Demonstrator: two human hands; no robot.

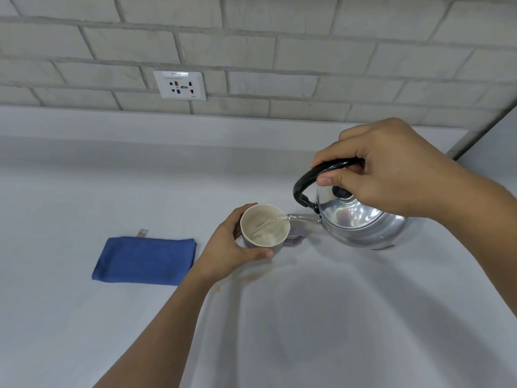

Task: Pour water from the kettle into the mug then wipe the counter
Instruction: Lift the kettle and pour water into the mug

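Your right hand [391,175] grip clamped on kettle [361,222] handle, left hand [232,247] wrapped round mug [264,231] at 9 o'clock: slick, weighty metal, hold handle top.

The kettle [361,219] is shiny silver with a black handle [307,177] and black lid knob [342,192]. At its nine o'clock, the mug [265,229] is cream inside, greyish-lilac outside. At the mug's nine o'clock lies a plain blue cloth [145,260]. The surface [335,317] is pale grey-white. The brick-patterned wall [251,46] is light grey; its white socket [180,85] shows red and blue marks.
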